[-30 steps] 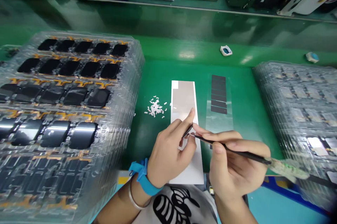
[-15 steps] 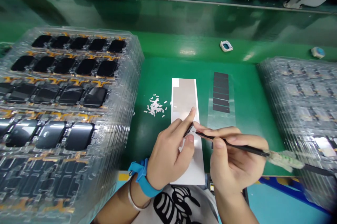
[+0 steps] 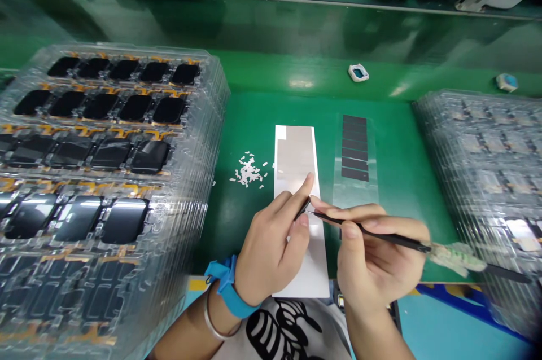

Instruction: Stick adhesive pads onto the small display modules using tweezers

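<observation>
My right hand (image 3: pixel 379 253) grips black tweezers (image 3: pixel 393 240) with something pale wrapped round their rear part. Their tips reach a small dark piece (image 3: pixel 302 209) pinched between the fingers of my left hand (image 3: pixel 273 247); its exact kind is mostly hidden by those fingers. Under my left hand lies a long white sheet (image 3: pixel 302 281) with a greyish film area on its upper part. The left index finger stretches forward over the sheet. To the left is a scatter of small white bits (image 3: pixel 248 172). Right of the sheet, black strips (image 3: pixel 354 137) sit in a column on a clear backing.
Stacked clear trays (image 3: pixel 212 106) of dark screens with orange flex cables rise on the left. Another tray stack (image 3: pixel 449 140) stands on the right. Behind are a white square frame (image 3: pixel 358 73) and a shelf edge (image 3: pixel 313 1) with boxes and trays above.
The view has shifted very slightly. Both hands, the tweezers and the dark piece keep nearly the same pose.
</observation>
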Demonstrator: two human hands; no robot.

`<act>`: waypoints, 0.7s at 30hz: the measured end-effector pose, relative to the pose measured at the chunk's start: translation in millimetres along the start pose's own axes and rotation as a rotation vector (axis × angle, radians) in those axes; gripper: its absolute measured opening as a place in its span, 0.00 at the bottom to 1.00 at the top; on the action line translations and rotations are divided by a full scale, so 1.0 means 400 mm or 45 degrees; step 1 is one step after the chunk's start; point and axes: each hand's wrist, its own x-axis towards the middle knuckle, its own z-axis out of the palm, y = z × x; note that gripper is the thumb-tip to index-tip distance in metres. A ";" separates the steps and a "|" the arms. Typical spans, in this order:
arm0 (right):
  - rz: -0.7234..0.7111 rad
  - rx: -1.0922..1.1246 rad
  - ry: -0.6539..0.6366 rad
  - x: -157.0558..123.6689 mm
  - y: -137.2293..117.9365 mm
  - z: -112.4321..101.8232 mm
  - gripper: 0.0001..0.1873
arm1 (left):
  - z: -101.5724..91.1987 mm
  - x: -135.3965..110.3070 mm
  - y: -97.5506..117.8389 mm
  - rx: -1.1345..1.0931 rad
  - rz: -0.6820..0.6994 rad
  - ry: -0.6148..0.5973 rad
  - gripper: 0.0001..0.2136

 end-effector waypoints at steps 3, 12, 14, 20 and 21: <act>-0.015 -0.014 -0.005 0.000 -0.001 -0.002 0.17 | -0.001 0.001 0.000 0.033 -0.004 -0.005 0.25; -0.075 -0.068 -0.009 -0.007 0.006 -0.006 0.18 | 0.000 0.002 -0.002 0.056 0.030 0.010 0.26; -0.084 -0.073 -0.004 -0.008 0.008 -0.006 0.18 | 0.001 0.002 -0.003 0.054 0.038 0.009 0.26; -0.091 -0.082 -0.003 -0.009 0.006 -0.004 0.18 | 0.000 0.002 -0.004 0.062 0.030 0.000 0.26; -0.094 -0.080 -0.004 -0.008 0.006 -0.004 0.18 | -0.001 0.001 -0.004 0.057 0.025 0.000 0.26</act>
